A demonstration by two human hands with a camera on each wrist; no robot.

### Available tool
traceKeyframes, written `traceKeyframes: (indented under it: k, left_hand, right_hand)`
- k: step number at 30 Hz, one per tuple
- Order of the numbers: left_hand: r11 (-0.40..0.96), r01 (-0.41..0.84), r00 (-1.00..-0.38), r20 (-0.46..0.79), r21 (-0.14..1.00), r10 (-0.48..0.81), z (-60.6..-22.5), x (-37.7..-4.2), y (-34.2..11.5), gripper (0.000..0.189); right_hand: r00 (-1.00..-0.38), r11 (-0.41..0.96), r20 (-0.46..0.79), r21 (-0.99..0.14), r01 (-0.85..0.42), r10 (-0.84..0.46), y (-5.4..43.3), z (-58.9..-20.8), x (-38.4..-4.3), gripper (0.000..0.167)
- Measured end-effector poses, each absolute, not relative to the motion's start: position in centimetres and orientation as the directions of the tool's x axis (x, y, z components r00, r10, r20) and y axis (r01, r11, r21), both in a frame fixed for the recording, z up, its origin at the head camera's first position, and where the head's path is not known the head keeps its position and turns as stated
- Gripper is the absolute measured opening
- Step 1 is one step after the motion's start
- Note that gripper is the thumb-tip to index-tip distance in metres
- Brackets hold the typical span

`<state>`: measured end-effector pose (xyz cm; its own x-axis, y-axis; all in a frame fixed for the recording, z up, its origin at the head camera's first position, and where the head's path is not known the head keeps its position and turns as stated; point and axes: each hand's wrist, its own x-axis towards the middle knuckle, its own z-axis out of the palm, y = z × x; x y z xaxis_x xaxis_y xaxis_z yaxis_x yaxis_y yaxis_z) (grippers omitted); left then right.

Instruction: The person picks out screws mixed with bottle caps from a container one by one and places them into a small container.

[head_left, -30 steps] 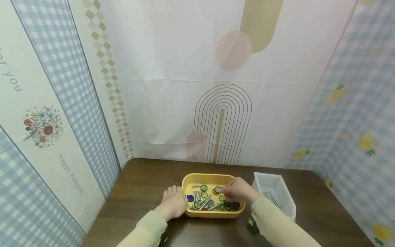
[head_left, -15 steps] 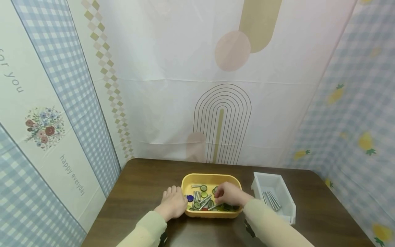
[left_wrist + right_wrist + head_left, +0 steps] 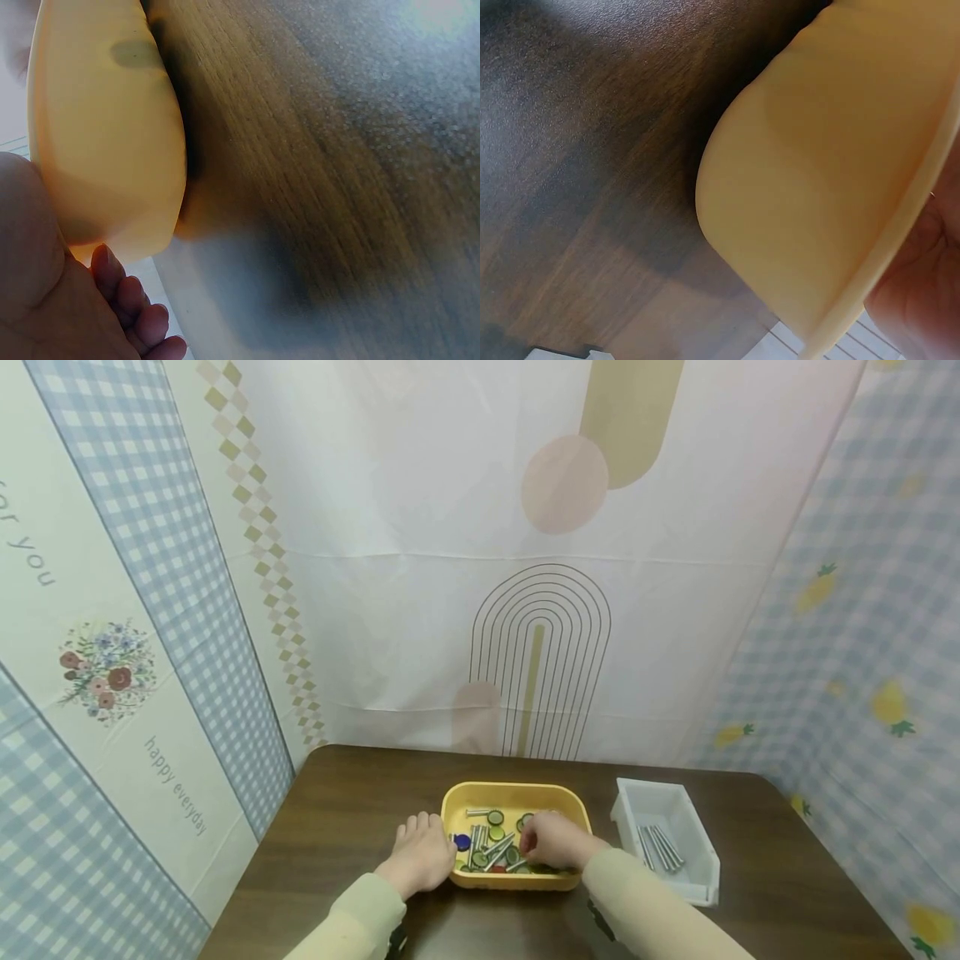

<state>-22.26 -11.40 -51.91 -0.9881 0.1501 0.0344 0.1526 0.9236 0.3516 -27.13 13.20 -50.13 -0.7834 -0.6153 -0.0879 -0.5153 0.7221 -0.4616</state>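
Observation:
A yellow plastic bin (image 3: 517,882) holds a jumble of bottle caps (image 3: 497,832) and silver, nail-like metal rods (image 3: 480,838). A dark blue cap (image 3: 462,842) lies near its left end. My left hand (image 3: 424,850) rests against the bin's left rim, fingers extended; the left wrist view shows the fingertips (image 3: 152,324) outside the wall. Inside the bin's right half is my right hand (image 3: 557,841), fingers bent down among the caps and rods. Its fingertips are hidden, so whether they pinch anything does not show. In the right wrist view, the bin wall (image 3: 802,165) covers most of that hand.
A white open bin (image 3: 701,852) stands to the right of the yellow one, with several silver rods (image 3: 660,847) inside. Both stand on a dark wooden table (image 3: 360,793). A patterned cloth (image 3: 405,635) hangs behind the table.
My right hand has moved left and down inside the yellow bin, uncovering more of the white bin's rods. The left hand stays at the rim.

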Motion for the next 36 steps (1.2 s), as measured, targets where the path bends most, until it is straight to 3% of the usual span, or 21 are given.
traceKeyframes:
  k: [10, 18, 22, 28, 36]
  left_hand:
    - [0.916, 0.165, -0.986, 0.049, 0.365, 0.158, -51.8, -22.1, -11.4, 0.029]
    - [0.925, 0.151, -0.988, 0.020, 0.348, 0.154, -51.5, -22.2, -11.4, 0.030]
    - [0.923, 0.146, -0.988, 0.014, 0.355, 0.151, -51.5, -22.2, -11.4, 0.030]
    - [0.922, 0.142, -0.989, 0.006, 0.360, 0.150, -51.5, -22.2, -11.5, 0.030]
    - [0.926, 0.148, -0.988, 0.015, 0.349, 0.152, -51.8, -22.3, -11.5, 0.031]
  right_hand:
    - [-0.779, 0.749, -0.100, -0.371, -0.548, -0.619, 12.2, -49.4, -26.5, 0.018]
    - [-0.774, 0.736, -0.081, -0.386, -0.557, -0.628, 12.6, -49.9, -26.9, 0.018]
    - [-0.783, 0.683, -0.020, -0.503, -0.529, -0.622, 13.1, -49.8, -27.4, 0.012]
    - [-0.852, 0.603, -0.062, -0.733, -0.315, -0.520, 13.5, -49.2, -27.5, 0.007]
    - [-0.889, 0.445, -0.130, -0.891, -0.090, -0.440, 13.5, -49.1, -27.5, 0.023]
